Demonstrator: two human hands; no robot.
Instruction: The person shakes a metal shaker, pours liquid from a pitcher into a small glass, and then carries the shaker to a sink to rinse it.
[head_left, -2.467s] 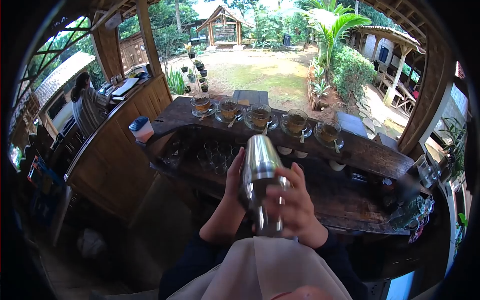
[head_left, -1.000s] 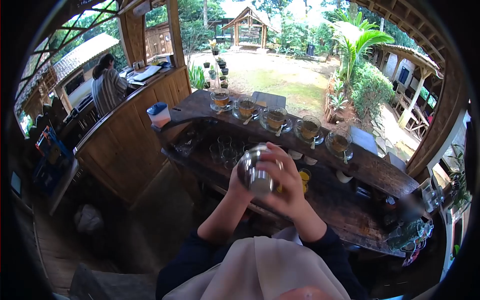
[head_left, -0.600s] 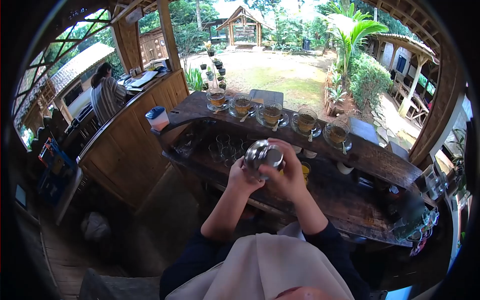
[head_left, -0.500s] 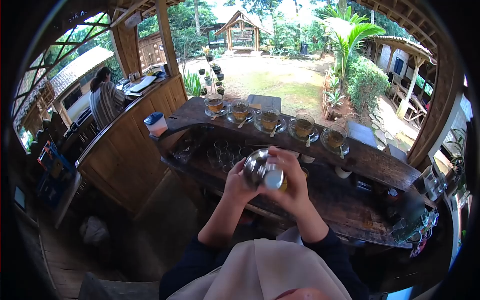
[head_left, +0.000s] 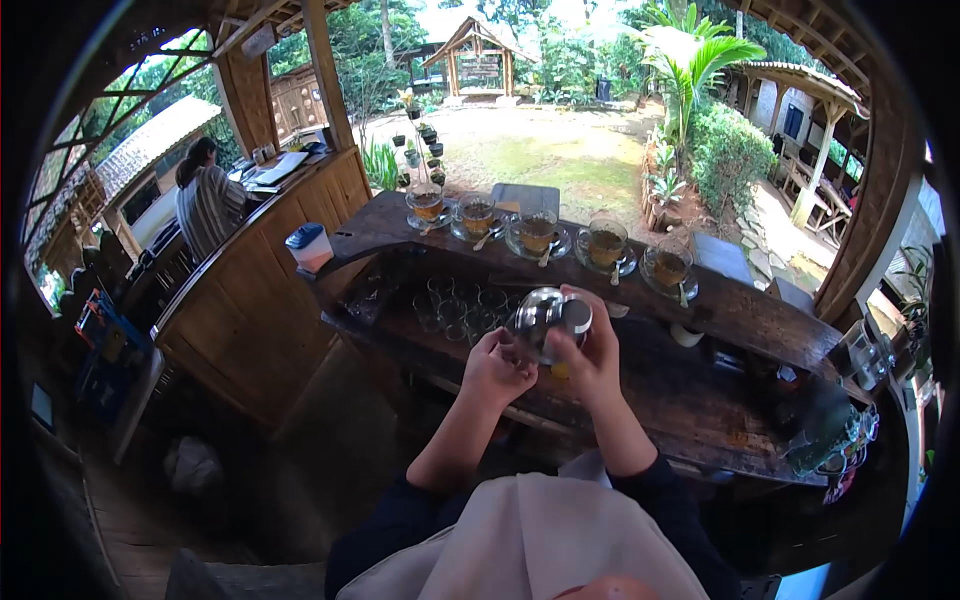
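Observation:
A shiny, rounded metal pot (head_left: 543,312) is tilted in front of me above the dark wooden counter, its flat round end facing right. My right hand (head_left: 592,350) is closed around the pot's right side, thumb in front. By the pot's lower left side is my left hand (head_left: 500,372), its fingers curled together; whether they grip a part of the pot is hidden. Something yellow (head_left: 560,370) shows just below the pot. Several clear glasses (head_left: 455,310) stand on the lower counter to the left. Beyond, glass cups of amber drink (head_left: 537,233) line the raised ledge, on saucers with spoons.
A blue-lidded container (head_left: 310,248) stands at the ledge's left end. Glassware hangs on a green rack (head_left: 835,450) at the right, near a glass jar (head_left: 862,358). Another person (head_left: 207,205) is at the wooden side counter (head_left: 270,310). A white bowl (head_left: 686,335) sits under the ledge.
The pot has turned, its flat end swinging from facing me to the right, and moved slightly up and right. My left hand has slid down from its side and curled its fingers.

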